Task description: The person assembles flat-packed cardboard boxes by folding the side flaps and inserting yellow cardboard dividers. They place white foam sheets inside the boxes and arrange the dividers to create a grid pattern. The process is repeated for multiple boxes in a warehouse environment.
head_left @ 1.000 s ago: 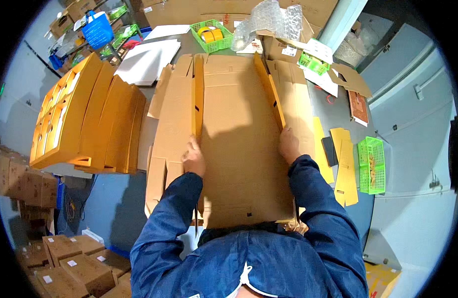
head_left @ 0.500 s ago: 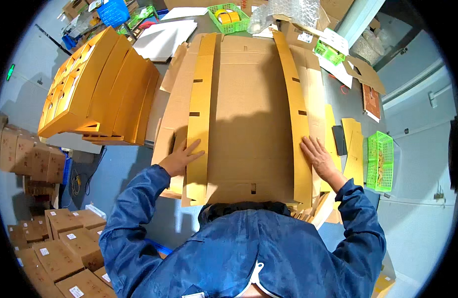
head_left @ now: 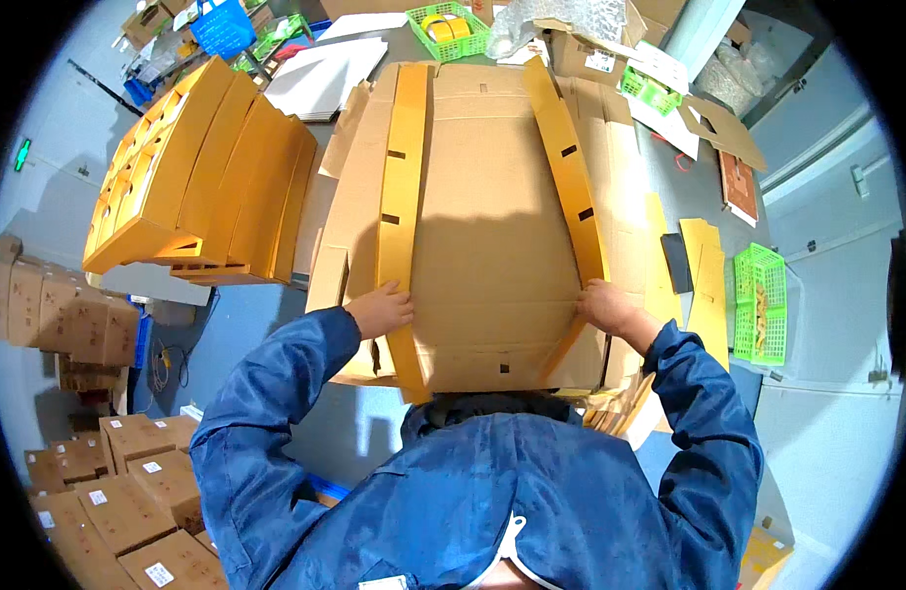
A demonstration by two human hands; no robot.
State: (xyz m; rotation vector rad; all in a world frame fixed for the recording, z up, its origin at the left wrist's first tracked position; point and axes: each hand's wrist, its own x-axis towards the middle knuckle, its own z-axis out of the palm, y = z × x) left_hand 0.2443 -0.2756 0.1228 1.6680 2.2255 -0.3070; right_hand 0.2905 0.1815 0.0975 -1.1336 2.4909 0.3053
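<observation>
A long yellow cardboard strip [head_left: 404,177] with dark slots lies along the left part of a large brown cardboard sheet [head_left: 492,177]. My left hand [head_left: 382,310] is closed round the near part of this strip. On the right, a second slotted yellow cardboard strip [head_left: 563,162] is pinched in my right hand [head_left: 612,308]. That strip slants, its far end leaning outward to the left, and it appears tilted up on its edge. The fingertips of both hands are partly hidden behind the strips.
Yellow box trays [head_left: 202,177] with compartments are stacked at the left. White sheets [head_left: 325,79] and a green basket [head_left: 451,49] with tape rolls lie at the back. Right of the sheet are yellow cardboard pieces [head_left: 706,285] and another green basket [head_left: 760,315]. Brown cartons [head_left: 138,511] stand lower left.
Both hands have moved inward from lying flat on the strips to gripping them. The strips have turned and narrowed in view, and the right one now slants.
</observation>
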